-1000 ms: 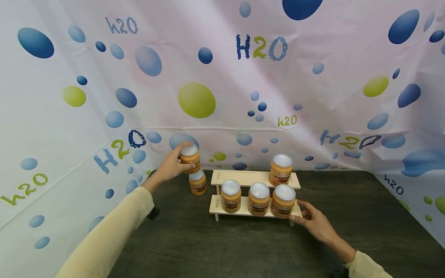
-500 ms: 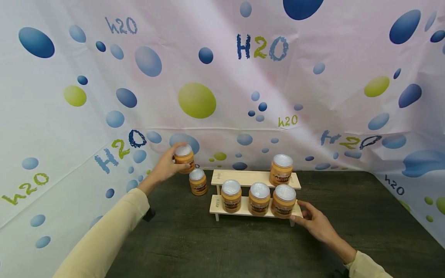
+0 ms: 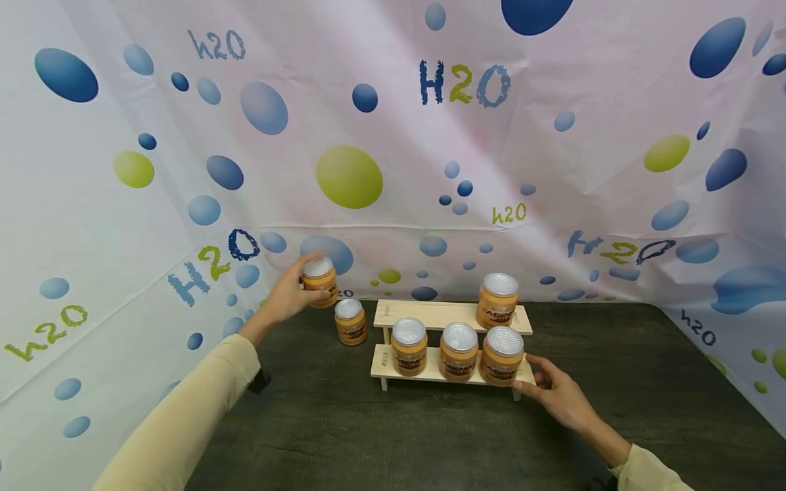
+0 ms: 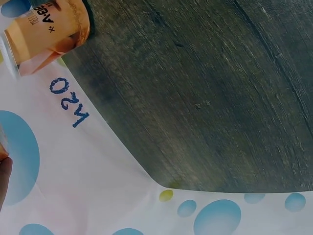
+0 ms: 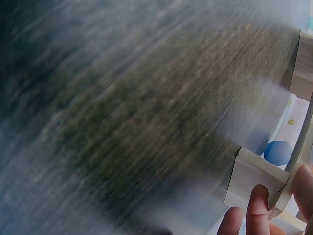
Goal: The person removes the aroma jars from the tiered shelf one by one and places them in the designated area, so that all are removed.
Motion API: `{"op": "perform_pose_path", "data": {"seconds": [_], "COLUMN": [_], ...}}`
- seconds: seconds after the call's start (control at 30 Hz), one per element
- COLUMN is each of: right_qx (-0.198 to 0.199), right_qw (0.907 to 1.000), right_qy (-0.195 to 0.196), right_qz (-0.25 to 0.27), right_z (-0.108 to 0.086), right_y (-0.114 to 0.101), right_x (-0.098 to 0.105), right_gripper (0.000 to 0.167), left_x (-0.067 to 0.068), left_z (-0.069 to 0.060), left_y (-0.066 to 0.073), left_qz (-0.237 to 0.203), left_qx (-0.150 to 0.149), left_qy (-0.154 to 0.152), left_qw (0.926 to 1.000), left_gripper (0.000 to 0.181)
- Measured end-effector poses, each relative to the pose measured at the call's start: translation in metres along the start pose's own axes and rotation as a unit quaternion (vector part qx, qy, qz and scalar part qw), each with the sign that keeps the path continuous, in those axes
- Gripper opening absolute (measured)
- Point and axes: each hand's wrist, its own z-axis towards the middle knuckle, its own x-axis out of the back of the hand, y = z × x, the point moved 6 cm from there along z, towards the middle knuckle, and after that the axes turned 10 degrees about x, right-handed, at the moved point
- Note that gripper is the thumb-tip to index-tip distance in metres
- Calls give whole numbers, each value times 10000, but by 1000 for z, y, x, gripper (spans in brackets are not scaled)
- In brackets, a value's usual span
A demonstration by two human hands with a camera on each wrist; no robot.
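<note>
In the head view my left hand (image 3: 285, 296) holds an orange jar with a silvery lid (image 3: 319, 285), thumb in front and fingers behind. It is to the left of and above a second jar (image 3: 351, 327), which stands upright on the dark table beside a two-tier wooden rack (image 3: 430, 314). That standing jar (image 4: 49, 29) fills the upper left corner of the left wrist view. My right hand (image 3: 555, 392) grips the right end of the rack's lower tier; in the right wrist view its fingers (image 5: 257, 210) touch the wood.
Three matching jars stand on the lower tier: left (image 3: 409, 351), middle (image 3: 457, 354) and right (image 3: 500, 358). Another jar (image 3: 497, 303) is on the upper tier's right part. A white wall sheet (image 3: 393, 123) with coloured ovals meets the dark table's back edge (image 3: 614, 310).
My left hand has carried its jar leftward, away from above the standing jar, so the standing jar's lid shows fully. The right hand and the rack have kept their places.
</note>
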Motion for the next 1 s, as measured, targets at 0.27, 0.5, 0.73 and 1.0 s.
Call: {"op": "perform_pose_path", "data": {"seconds": [0.27, 0.5, 0.73, 1.0], "right_qx": [23, -2, -45, -87], "right_qw": [10000, 10000, 10000, 10000], "right_qy": [0, 0, -11, -6], "right_qz": [-3, 11, 30, -1], "right_z": [0, 2, 1, 1], "right_y": [0, 2, 4, 5], "right_x": [0, -1, -2, -2], "right_gripper": [75, 76, 76, 76], "left_x": [4, 5, 4, 4], "left_z": [-2, -3, -3, -3], "left_y": [-5, -12, -16, -20], "left_qz": [-26, 12, 30, -85], "left_qx": [-13, 213, 292, 241], "left_qy": [133, 116, 114, 136], "left_qw": [9999, 9997, 9995, 9996], "left_gripper": [78, 80, 82, 82]}}
